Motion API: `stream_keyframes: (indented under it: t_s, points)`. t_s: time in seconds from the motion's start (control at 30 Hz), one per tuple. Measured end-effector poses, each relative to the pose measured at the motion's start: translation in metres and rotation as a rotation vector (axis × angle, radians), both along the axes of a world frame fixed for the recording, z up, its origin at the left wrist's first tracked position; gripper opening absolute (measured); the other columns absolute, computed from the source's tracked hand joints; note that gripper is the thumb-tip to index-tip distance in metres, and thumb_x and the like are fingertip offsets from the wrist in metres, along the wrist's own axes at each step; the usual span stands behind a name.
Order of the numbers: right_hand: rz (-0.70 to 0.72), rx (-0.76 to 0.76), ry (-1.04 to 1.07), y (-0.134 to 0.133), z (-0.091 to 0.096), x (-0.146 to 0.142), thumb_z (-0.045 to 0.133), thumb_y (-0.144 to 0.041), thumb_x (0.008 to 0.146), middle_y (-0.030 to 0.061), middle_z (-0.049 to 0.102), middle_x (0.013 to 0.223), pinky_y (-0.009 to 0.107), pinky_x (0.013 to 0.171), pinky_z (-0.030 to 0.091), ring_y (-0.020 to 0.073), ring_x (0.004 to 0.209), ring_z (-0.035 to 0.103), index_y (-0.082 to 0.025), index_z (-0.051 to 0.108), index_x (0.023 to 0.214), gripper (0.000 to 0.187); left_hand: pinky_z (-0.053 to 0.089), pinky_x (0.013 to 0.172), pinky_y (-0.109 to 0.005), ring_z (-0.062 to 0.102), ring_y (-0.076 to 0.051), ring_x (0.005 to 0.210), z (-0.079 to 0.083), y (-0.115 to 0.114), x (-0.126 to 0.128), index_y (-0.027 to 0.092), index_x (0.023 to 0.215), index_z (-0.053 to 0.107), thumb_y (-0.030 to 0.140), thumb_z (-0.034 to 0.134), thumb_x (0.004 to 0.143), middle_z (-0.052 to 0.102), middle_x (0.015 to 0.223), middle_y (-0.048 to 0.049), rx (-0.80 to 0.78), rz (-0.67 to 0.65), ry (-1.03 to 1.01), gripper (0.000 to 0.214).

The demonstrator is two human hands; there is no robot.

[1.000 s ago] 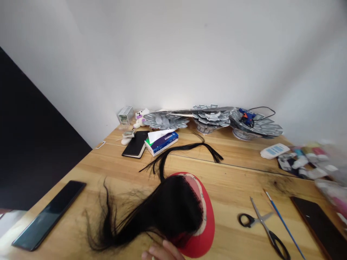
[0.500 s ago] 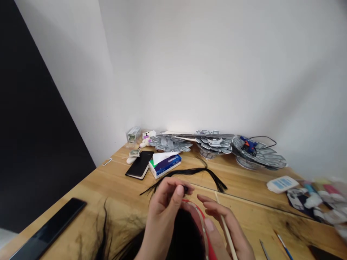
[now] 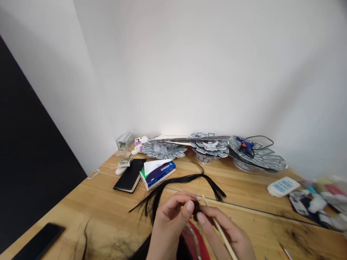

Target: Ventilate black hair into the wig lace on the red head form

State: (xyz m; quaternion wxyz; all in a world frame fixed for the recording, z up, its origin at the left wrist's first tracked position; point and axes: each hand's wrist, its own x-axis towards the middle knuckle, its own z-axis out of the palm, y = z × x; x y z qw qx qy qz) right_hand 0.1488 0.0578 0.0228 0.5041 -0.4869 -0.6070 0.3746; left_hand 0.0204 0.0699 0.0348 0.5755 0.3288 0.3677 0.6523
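Pinching a small tuft of dark hair (image 3: pixel 195 208) between thumb and fingers, our left hand (image 3: pixel 169 224) maintains a closed grip at the lower middle of the view. Our right hand (image 3: pixel 230 231) sets its thumb and forefinger tips against the right side of the tuft. It also grasps a pale stick (image 3: pixel 225 238), which slants across the fingers with its thin end pointing up, near the tuft.

Directly below the hands we find the red cap (image 3: pixel 204 248), partly hidden by them and cut off by the bottom edge; black hair covers part of it. Beyond the hands, a long hank of black hair (image 3: pixel 187 178) lies curved across the wooden counter (image 3: pixel 103 202). Behind its left part sits the tissue pack (image 3: pixel 160 176), just beside a black notebook (image 3: pixel 130 176). A phone (image 3: pixel 40 240) lies at the near left.

Along the wall we see a toy bear (image 3: pixel 139 145) and grey flower-shaped pieces (image 3: pixel 210 147), with a blue glue gun (image 3: pixel 245 145) resting on the rightmost. A white packet (image 3: pixel 283 186) lies at the right.
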Motion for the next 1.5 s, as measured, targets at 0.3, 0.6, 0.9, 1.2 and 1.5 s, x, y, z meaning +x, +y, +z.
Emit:
stream_keyframes:
  t_s: [0.3,0.6,0.9,1.2,1.5]
  points:
    - [-0.073,-0.077,0.029,0.005,-0.004,0.009,0.057,-0.050,0.091,0.0079,0.081,0.090,0.024,0.070,0.061,0.0247,0.086,0.076,-0.024,0.074,0.091,0.031,0.044,0.062,-0.018,0.056,-0.011,0.063,-0.009,0.008,-0.001,0.018,0.068,0.073,0.045,0.089,0.066,0.067,0.066,0.0011,-0.045,-0.045,0.004,0.031]
    - [0.017,-0.012,-0.341,-0.001,0.004,0.004,0.061,-0.044,0.087,-0.0003,0.074,0.075,0.023,0.064,0.055,0.0185,0.067,0.070,-0.025,0.068,0.080,0.020,0.040,0.053,-0.017,0.049,-0.007,0.055,-0.015,0.008,-0.001,0.018,0.072,0.069,0.051,0.088,0.064,0.060,0.067,0.0032,-0.104,-0.026,-0.028,0.039]
    - [0.022,-0.154,-0.138,0.001,0.003,0.007,0.058,-0.051,0.089,0.0028,0.073,0.071,0.024,0.060,0.053,0.0204,0.066,0.068,-0.022,0.066,0.076,0.033,0.050,0.076,-0.025,0.062,-0.017,0.082,-0.008,0.010,-0.012,0.023,0.112,0.075,0.043,0.091,0.063,0.071,0.092,-0.0057,-0.067,-0.268,0.051,0.055]
    - [0.028,-0.153,0.003,0.002,0.009,0.023,0.060,-0.053,0.087,0.0015,0.067,0.068,0.026,0.064,0.052,0.0200,0.067,0.063,-0.023,0.064,0.071,0.034,0.035,0.051,-0.018,0.050,-0.009,0.052,-0.007,0.016,-0.024,0.016,0.085,0.081,0.051,0.088,0.062,0.066,0.061,-0.0018,-0.059,-0.206,0.175,0.043]
    - [-0.040,-0.068,-0.075,0.004,-0.001,0.030,0.059,-0.053,0.088,0.0044,0.077,0.092,0.029,0.081,0.055,0.0246,0.093,0.071,-0.027,0.072,0.089,0.029,0.047,0.059,-0.022,0.059,-0.015,0.060,-0.006,0.013,-0.019,0.019,0.078,0.081,0.043,0.083,0.069,0.071,0.066,-0.0045,0.013,-0.132,0.279,0.026]
